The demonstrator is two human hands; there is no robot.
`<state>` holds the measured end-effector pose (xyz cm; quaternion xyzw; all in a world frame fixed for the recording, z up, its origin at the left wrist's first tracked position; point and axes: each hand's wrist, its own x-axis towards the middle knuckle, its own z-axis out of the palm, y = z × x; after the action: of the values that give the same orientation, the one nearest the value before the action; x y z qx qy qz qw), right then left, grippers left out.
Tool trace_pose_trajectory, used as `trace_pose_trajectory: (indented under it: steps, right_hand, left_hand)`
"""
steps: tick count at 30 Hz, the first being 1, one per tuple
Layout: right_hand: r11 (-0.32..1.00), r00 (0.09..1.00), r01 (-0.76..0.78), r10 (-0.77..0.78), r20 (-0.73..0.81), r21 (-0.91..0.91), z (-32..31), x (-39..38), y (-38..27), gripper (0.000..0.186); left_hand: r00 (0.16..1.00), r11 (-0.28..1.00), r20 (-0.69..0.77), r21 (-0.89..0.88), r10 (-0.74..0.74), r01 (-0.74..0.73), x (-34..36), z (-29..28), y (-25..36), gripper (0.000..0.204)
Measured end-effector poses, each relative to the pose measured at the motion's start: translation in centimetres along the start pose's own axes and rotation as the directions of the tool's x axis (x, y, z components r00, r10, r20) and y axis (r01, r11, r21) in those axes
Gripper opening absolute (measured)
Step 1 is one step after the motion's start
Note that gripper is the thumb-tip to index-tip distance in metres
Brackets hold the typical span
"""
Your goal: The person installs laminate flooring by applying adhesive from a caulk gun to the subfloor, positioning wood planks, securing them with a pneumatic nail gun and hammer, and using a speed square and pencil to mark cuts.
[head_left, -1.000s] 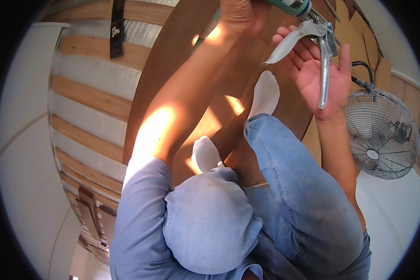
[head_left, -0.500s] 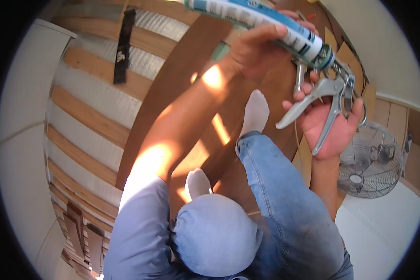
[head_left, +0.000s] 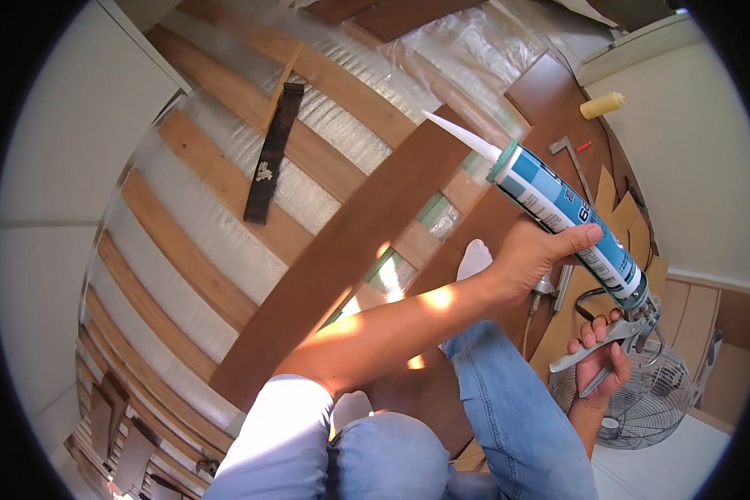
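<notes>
A caulking gun (head_left: pixel 602 340) with a blue-and-white sealant cartridge (head_left: pixel 577 208) is in both my hands. Its white tapered nozzle (head_left: pixel 465 135) points up and to the left over the floor boards. My left hand (head_left: pixel 532 257) wraps round the middle of the cartridge from below, thumb across the printed side. At the rear end, the fingers of my right hand (head_left: pixel 604 354) curl about the grey handle and trigger; the palm is partly hidden behind them. A brown floor board (head_left: pixel 333 267) lies below the nozzle.
Wooden battens (head_left: pixel 187 242) run over silvery sheeting at left, with a dark bar (head_left: pixel 273 158) across them. A metal square (head_left: pixel 568 158) and a yellow bottle (head_left: pixel 602 105) lie at the far right. A wire fan (head_left: pixel 642 408) stands beside my right forearm.
The view now takes in more of the far floor, and the whole nozzle shows. The gun sits lower and farther right in view. My right fingers have closed more about the handle.
</notes>
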<state>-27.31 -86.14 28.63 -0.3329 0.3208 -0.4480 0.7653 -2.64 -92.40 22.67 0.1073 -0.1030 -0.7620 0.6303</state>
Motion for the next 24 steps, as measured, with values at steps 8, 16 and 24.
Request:
trace_pose_trajectory:
  steps: [8, 16, 24]
  right_hand:
    - [0.993, 0.984, 0.003, -0.024, -0.175, -0.115, 0.6, 2.9, -2.0, 0.050]
    - [0.873, 0.970, 0.113, -0.201, -0.139, -0.475, -0.9, 10.2, -3.8, 0.049]
    - [0.897, 0.925, 0.084, -0.232, -0.301, -0.434, -5.2, 18.7, -2.3, 0.042]
  left_hand:
    - [0.975, 0.977, 0.079, -0.036, -0.207, 0.210, 4.3, -3.0, 1.5, 0.047]
    - [0.912, -0.336, 0.067, 0.938, 0.406, 0.080, 4.3, -19.2, 6.7, 0.028]
    - [0.959, -0.708, 0.133, 0.701, 0.252, 0.088, 5.1, -24.7, 7.7, 0.046]
